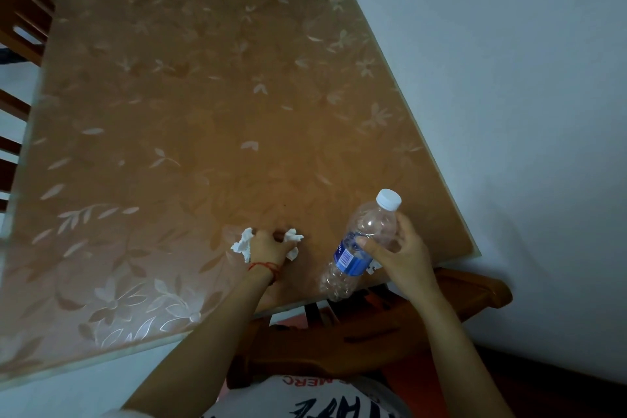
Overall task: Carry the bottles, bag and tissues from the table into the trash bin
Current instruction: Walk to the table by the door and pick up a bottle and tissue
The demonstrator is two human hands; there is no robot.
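An empty clear plastic bottle [364, 241] with a white cap and a blue label hangs tilted over the table's near right corner. My right hand [398, 251] grips it around the middle. Crumpled white tissues [242, 244] lie on the table near its front edge, and my left hand [268, 245] is curled over them, with bits of tissue sticking out on both sides. A red string is tied round my left wrist. No bag and no trash bin are in view.
The table [203, 95] has a brown cover with a pale leaf pattern. A white wall [509, 78] runs along its right side. A wooden chair [390, 326] stands under the near right corner, and more wooden chairs [20, 10] stand along the left.
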